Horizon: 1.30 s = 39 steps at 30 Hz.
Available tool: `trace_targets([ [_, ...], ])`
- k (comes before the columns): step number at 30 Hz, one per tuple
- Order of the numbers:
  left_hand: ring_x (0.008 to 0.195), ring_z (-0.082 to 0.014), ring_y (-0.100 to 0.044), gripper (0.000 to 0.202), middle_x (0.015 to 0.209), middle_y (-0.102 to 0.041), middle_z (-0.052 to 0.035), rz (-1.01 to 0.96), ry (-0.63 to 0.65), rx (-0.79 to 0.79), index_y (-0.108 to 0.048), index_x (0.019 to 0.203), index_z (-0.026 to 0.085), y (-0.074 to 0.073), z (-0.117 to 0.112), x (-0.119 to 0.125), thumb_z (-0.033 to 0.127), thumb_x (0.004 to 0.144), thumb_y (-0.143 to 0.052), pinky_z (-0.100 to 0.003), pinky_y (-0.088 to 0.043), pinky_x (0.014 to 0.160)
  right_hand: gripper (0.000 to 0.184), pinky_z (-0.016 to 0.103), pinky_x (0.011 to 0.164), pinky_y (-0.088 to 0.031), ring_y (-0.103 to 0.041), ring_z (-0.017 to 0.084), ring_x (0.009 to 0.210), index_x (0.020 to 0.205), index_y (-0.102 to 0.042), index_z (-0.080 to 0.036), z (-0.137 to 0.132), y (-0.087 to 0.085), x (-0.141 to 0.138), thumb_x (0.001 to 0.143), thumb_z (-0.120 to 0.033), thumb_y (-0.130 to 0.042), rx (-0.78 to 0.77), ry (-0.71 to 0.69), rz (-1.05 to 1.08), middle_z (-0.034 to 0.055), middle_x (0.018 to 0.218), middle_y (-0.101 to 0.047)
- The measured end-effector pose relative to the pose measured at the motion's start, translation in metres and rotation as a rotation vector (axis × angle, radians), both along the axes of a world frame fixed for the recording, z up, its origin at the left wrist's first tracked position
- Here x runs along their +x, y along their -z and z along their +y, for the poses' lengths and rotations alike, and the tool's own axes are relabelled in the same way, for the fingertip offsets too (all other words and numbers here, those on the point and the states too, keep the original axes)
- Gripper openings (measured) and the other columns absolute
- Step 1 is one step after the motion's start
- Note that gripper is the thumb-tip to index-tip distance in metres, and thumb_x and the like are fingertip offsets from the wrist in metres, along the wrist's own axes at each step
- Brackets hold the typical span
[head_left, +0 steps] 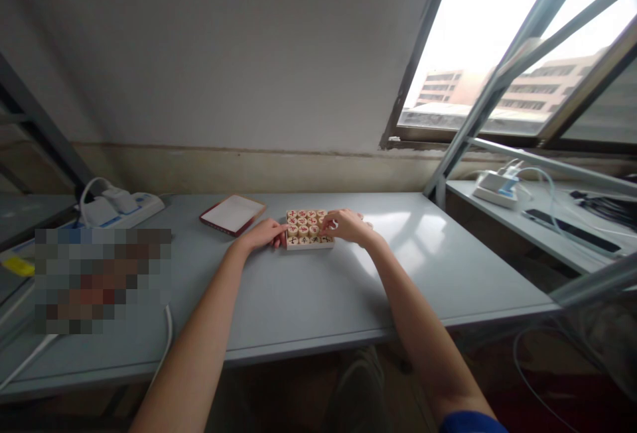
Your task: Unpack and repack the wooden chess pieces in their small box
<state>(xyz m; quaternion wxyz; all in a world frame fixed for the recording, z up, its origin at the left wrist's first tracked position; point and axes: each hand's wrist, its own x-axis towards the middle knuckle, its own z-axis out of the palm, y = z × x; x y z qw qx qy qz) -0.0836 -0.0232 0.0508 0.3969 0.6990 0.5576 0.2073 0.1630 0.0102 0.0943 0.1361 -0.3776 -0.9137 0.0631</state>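
Note:
A shallow open box (311,245) of round wooden xiangqi pieces (301,221) sits on the desk in front of me. The pieces lie in rows, most marked in red and the nearest row in black. My left hand (263,234) holds the box's left side, thumb at the rim and fingers curled below it. Over the right part of the box is my right hand (344,224), its thumb and fingers pinched at a pale piece (334,225). That hand covers the pieces on the right, and a few round shapes show just beyond it.
The box lid (233,214) lies inside-up behind my left hand. Power strips (144,206) and cables stand at the left, near a pixelated patch. The grey desk (298,313) meets a wall; metal posts (440,187) rise at the right, beside another desk holding a power strip (495,193).

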Motion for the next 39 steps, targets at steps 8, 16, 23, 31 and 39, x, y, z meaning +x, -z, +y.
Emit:
trace_targets([
  [8, 0.042, -0.0087, -0.042, 0.057, 0.043, -0.051, -0.0009, -0.006, -0.001, -0.002, -0.064, 0.06, 0.011, 0.002, 0.001, -0.002, 0.058, 0.075, -0.035, -0.022, -0.031, 0.05, 0.033, 0.022, 0.05, -0.023, -0.039, 0.008, 0.047, 0.061, -0.061, -0.019, 0.0, 0.006, -0.002, 0.082, -0.04, -0.045, 0.011, -0.091, -0.03, -0.0017, 0.054, -0.054],
  [16, 0.041, -0.0078, -0.04, 0.056, 0.043, -0.051, -0.0006, -0.017, -0.004, 0.007, -0.064, 0.06, 0.01, 0.003, 0.003, -0.002, 0.057, 0.075, -0.037, -0.022, -0.029, 0.048, 0.031, 0.02, 0.053, -0.028, -0.044, 0.008, 0.055, 0.072, -0.064, -0.018, 0.004, 0.001, 0.004, 0.081, -0.041, -0.045, -0.115, -0.077, 0.042, -0.0008, 0.063, -0.058],
  [23, 0.042, -0.0085, -0.042, 0.057, 0.043, -0.052, -0.0009, -0.016, -0.01, 0.011, -0.063, 0.06, 0.01, 0.005, 0.003, -0.002, 0.059, 0.074, -0.037, -0.022, -0.029, 0.048, 0.026, 0.029, 0.073, -0.034, -0.052, 0.021, 0.09, 0.099, -0.061, -0.02, 0.021, 0.012, 0.034, 0.075, -0.03, -0.056, 0.176, 0.517, -0.117, 0.0087, 0.097, -0.06],
  [31, 0.041, -0.0085, -0.042, 0.059, 0.043, -0.052, -0.0008, -0.013, -0.024, 0.019, -0.061, 0.057, 0.011, 0.004, 0.001, -0.002, 0.062, 0.072, -0.037, -0.022, -0.029, 0.048, 0.022, 0.027, 0.069, -0.037, -0.056, 0.017, 0.079, 0.089, -0.065, -0.019, 0.034, 0.021, 0.05, 0.078, -0.033, -0.051, 0.009, 0.597, -0.006, 0.0075, 0.09, -0.061],
  [39, 0.041, -0.0088, -0.041, 0.059, 0.044, -0.052, -0.0012, 0.007, -0.02, 0.024, -0.061, 0.059, 0.01, 0.005, 0.002, -0.002, 0.061, 0.074, -0.036, -0.022, -0.029, 0.048, 0.024, 0.023, 0.064, -0.04, -0.05, 0.012, 0.071, 0.09, -0.066, -0.023, 0.019, 0.004, 0.021, 0.068, -0.029, -0.065, -0.298, -0.128, 0.21, 0.0, 0.077, -0.054],
])
